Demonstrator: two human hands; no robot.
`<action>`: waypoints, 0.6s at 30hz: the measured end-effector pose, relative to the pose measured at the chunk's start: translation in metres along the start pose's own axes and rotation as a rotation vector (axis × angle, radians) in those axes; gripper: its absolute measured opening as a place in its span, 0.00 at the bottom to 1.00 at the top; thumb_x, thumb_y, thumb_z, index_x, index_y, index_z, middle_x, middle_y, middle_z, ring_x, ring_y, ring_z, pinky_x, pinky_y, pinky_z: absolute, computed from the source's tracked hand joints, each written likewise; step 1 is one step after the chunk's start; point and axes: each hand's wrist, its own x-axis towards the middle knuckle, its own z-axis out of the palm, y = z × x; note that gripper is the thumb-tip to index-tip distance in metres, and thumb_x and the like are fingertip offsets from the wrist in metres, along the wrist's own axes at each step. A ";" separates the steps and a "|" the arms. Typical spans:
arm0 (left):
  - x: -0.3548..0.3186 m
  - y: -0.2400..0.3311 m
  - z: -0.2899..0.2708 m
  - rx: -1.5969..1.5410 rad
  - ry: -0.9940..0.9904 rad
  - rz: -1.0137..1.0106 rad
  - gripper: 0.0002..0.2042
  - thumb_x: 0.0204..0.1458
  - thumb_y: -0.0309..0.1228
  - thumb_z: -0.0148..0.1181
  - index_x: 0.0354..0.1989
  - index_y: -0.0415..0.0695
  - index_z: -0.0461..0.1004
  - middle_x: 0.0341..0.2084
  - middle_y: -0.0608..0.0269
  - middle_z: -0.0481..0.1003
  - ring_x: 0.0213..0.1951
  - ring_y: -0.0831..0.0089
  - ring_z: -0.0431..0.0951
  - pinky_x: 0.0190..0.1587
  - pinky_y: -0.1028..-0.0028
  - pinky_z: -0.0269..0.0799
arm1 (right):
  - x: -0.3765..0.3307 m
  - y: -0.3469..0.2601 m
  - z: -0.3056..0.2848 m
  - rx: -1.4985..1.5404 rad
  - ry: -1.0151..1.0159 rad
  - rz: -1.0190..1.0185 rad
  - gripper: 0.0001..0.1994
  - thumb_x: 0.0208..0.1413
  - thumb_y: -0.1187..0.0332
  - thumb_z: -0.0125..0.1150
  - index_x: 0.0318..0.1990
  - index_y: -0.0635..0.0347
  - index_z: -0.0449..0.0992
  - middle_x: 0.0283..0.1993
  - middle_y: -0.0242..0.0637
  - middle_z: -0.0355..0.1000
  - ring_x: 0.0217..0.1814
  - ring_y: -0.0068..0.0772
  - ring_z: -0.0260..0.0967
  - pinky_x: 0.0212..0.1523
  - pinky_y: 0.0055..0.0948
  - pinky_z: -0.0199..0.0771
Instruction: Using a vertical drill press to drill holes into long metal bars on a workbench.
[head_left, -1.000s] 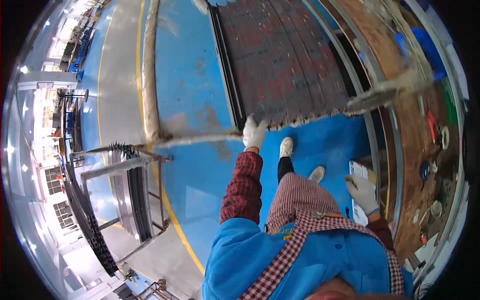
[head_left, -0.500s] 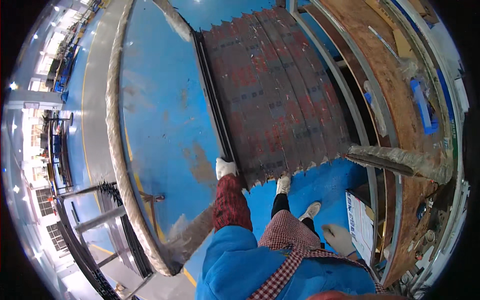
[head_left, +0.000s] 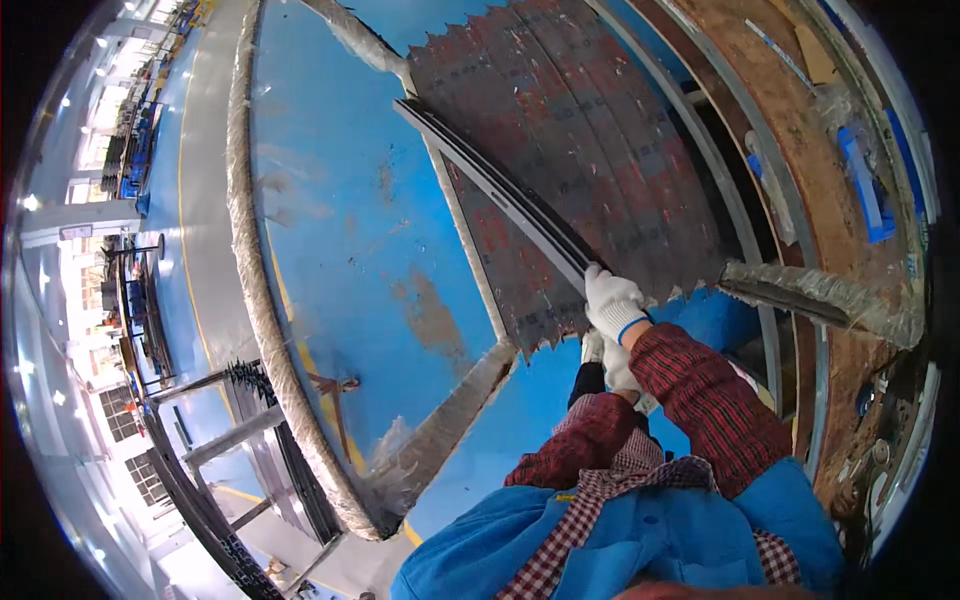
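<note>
My right hand [head_left: 612, 300], in a white glove, is closed around the near end of a long dark metal profile [head_left: 495, 190]. The profile lies slanted over a stack of dark panels [head_left: 540, 130] with ragged edges and faded red marks. Its far end reaches past the stack's left edge. My left hand [head_left: 620, 368], gloved too, is just below the right wrist. Its fingers are mostly hidden, so I cannot make out whether it touches the profile.
A rack with a plastic-wrapped rail [head_left: 240, 190] stands on the left over the blue floor [head_left: 330, 180]. A wrapped arm [head_left: 820, 292] juts out near the wooden bench [head_left: 800, 170] on the right. More dark profiles [head_left: 190, 490] rest at lower left.
The profile has swung from along the stack's left edge to a slant, its near end moving right. My right hand has come up onto that end. My left hand has moved right and lower.
</note>
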 end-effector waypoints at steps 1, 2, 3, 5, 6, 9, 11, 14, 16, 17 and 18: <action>-0.006 -0.005 0.003 0.011 -0.034 0.034 0.20 0.56 0.42 0.62 0.52 0.43 0.74 0.42 0.51 0.81 0.40 0.49 0.81 0.44 0.58 0.77 | 0.002 0.003 0.012 -0.058 -0.013 0.023 0.23 0.59 0.56 0.64 0.55 0.62 0.69 0.45 0.48 0.79 0.38 0.52 0.81 0.33 0.51 0.81; -0.010 -0.012 0.005 0.015 -0.052 0.054 0.19 0.56 0.42 0.62 0.52 0.44 0.75 0.42 0.52 0.81 0.40 0.51 0.81 0.44 0.58 0.77 | 0.000 0.004 0.019 -0.032 -0.008 -0.002 0.20 0.58 0.58 0.64 0.51 0.61 0.70 0.42 0.46 0.79 0.36 0.52 0.81 0.30 0.50 0.80; -0.013 -0.018 0.007 0.020 -0.075 0.079 0.19 0.57 0.42 0.62 0.52 0.44 0.76 0.42 0.53 0.81 0.40 0.52 0.81 0.44 0.59 0.77 | -0.003 0.010 0.025 -0.006 -0.003 -0.020 0.17 0.58 0.60 0.65 0.47 0.60 0.70 0.39 0.45 0.80 0.33 0.53 0.81 0.26 0.50 0.79; -0.023 -0.023 0.012 0.031 -0.138 0.145 0.18 0.58 0.42 0.62 0.52 0.46 0.79 0.43 0.55 0.81 0.40 0.54 0.80 0.44 0.60 0.77 | -0.013 0.037 0.036 -0.006 0.018 -0.059 0.16 0.57 0.60 0.65 0.45 0.60 0.71 0.37 0.44 0.80 0.32 0.53 0.81 0.26 0.50 0.78; -0.026 -0.026 0.014 0.039 -0.174 0.181 0.17 0.59 0.42 0.62 0.52 0.46 0.80 0.43 0.56 0.81 0.40 0.55 0.80 0.44 0.60 0.77 | -0.021 0.052 0.043 -0.004 0.046 -0.093 0.15 0.56 0.61 0.65 0.44 0.59 0.71 0.34 0.43 0.80 0.31 0.53 0.81 0.26 0.50 0.78; 0.044 -0.064 -0.043 -0.029 0.358 0.303 0.22 0.54 0.35 0.61 0.56 0.40 0.72 0.48 0.46 0.78 0.46 0.47 0.78 0.49 0.57 0.76 | -0.076 0.092 0.049 -0.002 0.013 -0.060 0.13 0.59 0.63 0.61 0.47 0.58 0.71 0.35 0.44 0.80 0.29 0.51 0.80 0.21 0.53 0.74; 0.093 -0.060 -0.085 0.225 0.841 0.279 0.35 0.51 0.27 0.57 0.72 0.41 0.59 0.64 0.44 0.69 0.56 0.42 0.76 0.57 0.58 0.75 | -0.127 0.114 0.049 -0.032 -0.040 -0.077 0.13 0.57 0.63 0.62 0.45 0.57 0.71 0.33 0.42 0.78 0.21 0.46 0.74 0.14 0.52 0.65; 0.122 -0.017 -0.126 0.737 0.487 0.196 0.44 0.45 0.19 0.55 0.77 0.46 0.51 0.72 0.50 0.59 0.70 0.46 0.62 0.55 0.61 0.77 | -0.208 0.152 0.055 -0.110 0.001 0.018 0.13 0.56 0.59 0.62 0.42 0.57 0.71 0.31 0.43 0.77 0.20 0.49 0.72 0.15 0.48 0.64; 0.123 -0.014 -0.137 1.080 0.451 0.521 0.42 0.47 0.17 0.55 0.76 0.54 0.56 0.74 0.63 0.58 0.75 0.52 0.50 0.51 0.61 0.79 | -0.261 0.174 0.056 -0.081 -0.109 0.018 0.13 0.58 0.59 0.60 0.44 0.56 0.71 0.34 0.40 0.77 0.23 0.47 0.73 0.18 0.47 0.68; 0.128 -0.017 -0.145 1.117 0.365 0.550 0.39 0.48 0.18 0.56 0.74 0.55 0.60 0.73 0.65 0.59 0.73 0.49 0.55 0.50 0.60 0.79 | -0.286 0.185 0.060 -0.046 -0.097 0.089 0.13 0.58 0.59 0.60 0.44 0.56 0.71 0.34 0.40 0.77 0.23 0.47 0.73 0.18 0.47 0.68; 0.131 -0.023 -0.150 1.159 0.285 0.570 0.37 0.49 0.19 0.57 0.71 0.56 0.63 0.72 0.67 0.61 0.70 0.47 0.60 0.50 0.59 0.80 | -0.310 0.196 0.064 -0.035 -0.089 0.073 0.13 0.57 0.59 0.60 0.43 0.56 0.72 0.33 0.40 0.77 0.22 0.47 0.72 0.17 0.47 0.67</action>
